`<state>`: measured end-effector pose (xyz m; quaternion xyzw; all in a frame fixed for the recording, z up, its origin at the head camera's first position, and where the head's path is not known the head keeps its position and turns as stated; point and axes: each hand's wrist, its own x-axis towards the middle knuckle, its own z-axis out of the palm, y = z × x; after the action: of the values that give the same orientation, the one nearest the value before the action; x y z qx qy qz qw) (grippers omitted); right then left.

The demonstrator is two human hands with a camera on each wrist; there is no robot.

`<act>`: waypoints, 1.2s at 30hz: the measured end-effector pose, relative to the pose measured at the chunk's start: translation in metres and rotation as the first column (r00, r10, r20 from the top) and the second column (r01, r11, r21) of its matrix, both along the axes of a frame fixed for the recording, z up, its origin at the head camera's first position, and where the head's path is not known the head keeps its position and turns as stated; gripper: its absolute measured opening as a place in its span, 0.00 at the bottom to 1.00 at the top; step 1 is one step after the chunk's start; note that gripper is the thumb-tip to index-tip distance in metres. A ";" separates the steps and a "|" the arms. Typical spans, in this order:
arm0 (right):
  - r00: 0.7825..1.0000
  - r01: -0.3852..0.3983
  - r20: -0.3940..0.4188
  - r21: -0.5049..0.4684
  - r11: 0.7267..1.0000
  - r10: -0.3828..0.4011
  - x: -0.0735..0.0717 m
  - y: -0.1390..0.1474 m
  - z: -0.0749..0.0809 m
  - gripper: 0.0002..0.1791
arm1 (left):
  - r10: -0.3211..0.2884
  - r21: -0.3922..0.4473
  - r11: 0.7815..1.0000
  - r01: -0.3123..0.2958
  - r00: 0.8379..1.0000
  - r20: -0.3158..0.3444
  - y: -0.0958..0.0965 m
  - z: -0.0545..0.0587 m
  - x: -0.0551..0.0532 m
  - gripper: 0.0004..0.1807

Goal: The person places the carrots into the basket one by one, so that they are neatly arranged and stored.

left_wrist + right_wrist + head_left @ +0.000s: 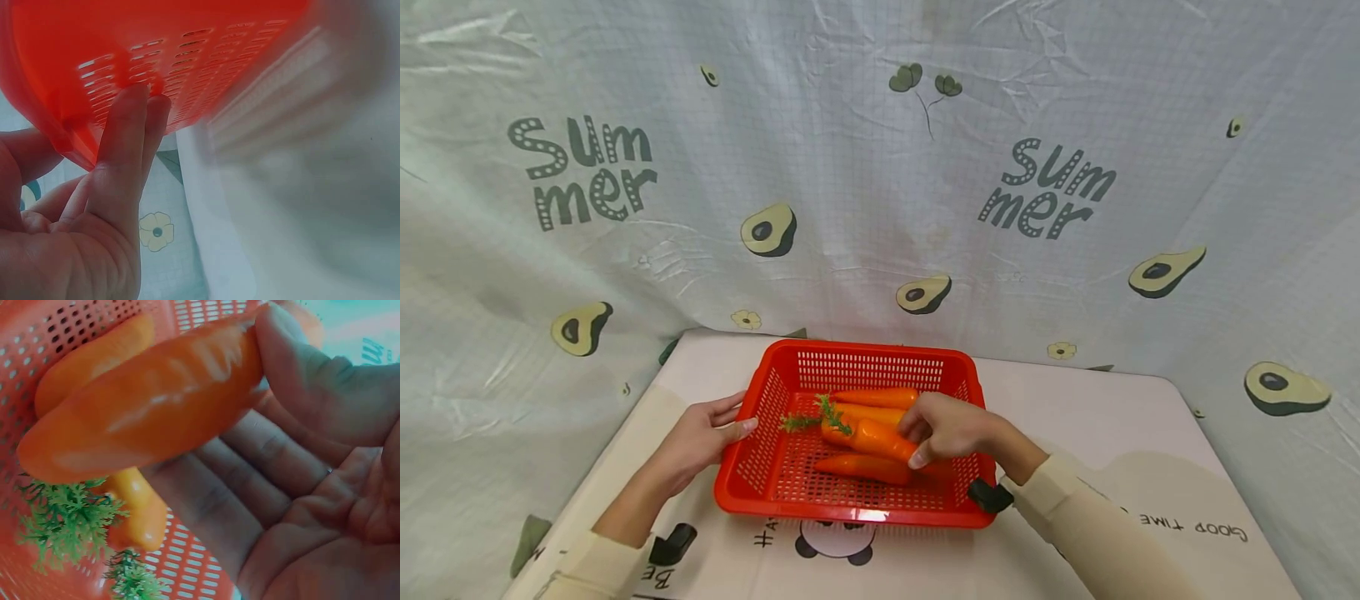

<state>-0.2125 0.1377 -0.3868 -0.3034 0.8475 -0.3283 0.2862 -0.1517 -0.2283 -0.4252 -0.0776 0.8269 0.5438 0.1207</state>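
A red plastic basket (857, 513) with slotted walls stands on the table, holding several orange carrots. My left hand (698, 437) grips its left rim, the thumb over the edge; in the left wrist view the fingers (119, 137) press against the outer wall. Inside the basket, my right hand (951, 427) pinches one carrot (880, 439) near its narrow end between thumb and fingers. The right wrist view shows this carrot (150, 406) lying across the fingers. A front carrot (861, 468) lies below it, and a back carrot (880, 396) lies near the far wall. Green leafy tops (829, 412) point left.
The pale table (1075, 417) carries printed lettering and a panda print (835, 542) in front of the basket. Behind and at the sides hangs a light curtain (850, 167) with avocado prints. A black strap piece (673, 543) sits at each wrist.
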 end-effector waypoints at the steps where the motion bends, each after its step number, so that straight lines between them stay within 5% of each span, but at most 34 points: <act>1: 1.000 -0.012 0.002 0.005 1.000 0.012 -0.001 -0.001 -0.001 0.18 | 0.001 -0.001 1.000 -0.001 1.000 0.001 0.000 0.000 0.000 0.41; 17: 0.992 -0.126 -0.001 0.094 0.988 0.126 -0.004 -0.015 -0.009 0.20 | 0.001 0.001 1.000 -0.001 1.000 -0.005 0.000 0.000 0.001 0.40; 28: 0.990 -0.134 0.053 0.122 0.983 0.129 -0.002 -0.022 -0.015 0.22 | 0.007 0.003 1.000 -0.007 1.000 0.001 0.002 0.000 0.002 0.40; 36: 0.992 -0.127 0.015 0.127 0.984 0.127 -0.003 -0.027 -0.022 0.17 | 0.002 0.007 1.000 -0.002 1.000 -0.008 0.002 0.002 0.001 0.40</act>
<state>-0.2156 0.1106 -0.4085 -0.3368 0.8446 -0.2556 0.3285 -0.1510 -0.2262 -0.4231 -0.0758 0.8253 0.5473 0.1169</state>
